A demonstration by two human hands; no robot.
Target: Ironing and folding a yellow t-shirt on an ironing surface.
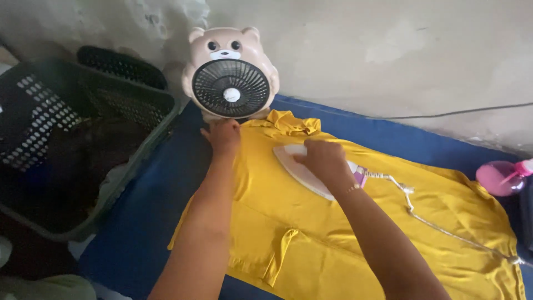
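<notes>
The yellow shirt (311, 222) lies flat on the blue mat (144, 222), its near half mostly smooth. Under the right hand (325, 161), fingers clenched on its handle, the iron (297, 172) sits below the collar. Left hand (223, 136) presses flat, fingers released; the creased collar (291, 123) just beyond looks unironed.

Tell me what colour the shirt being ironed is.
Mustard yellow. The shirt lies on a blue mat, seen in the head view.

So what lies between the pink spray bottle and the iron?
In the head view, yellow shirt fabric fills the stretch between the spray bottle and the iron, with the iron's white cord trailing across it. The right hand grips the iron.
</notes>
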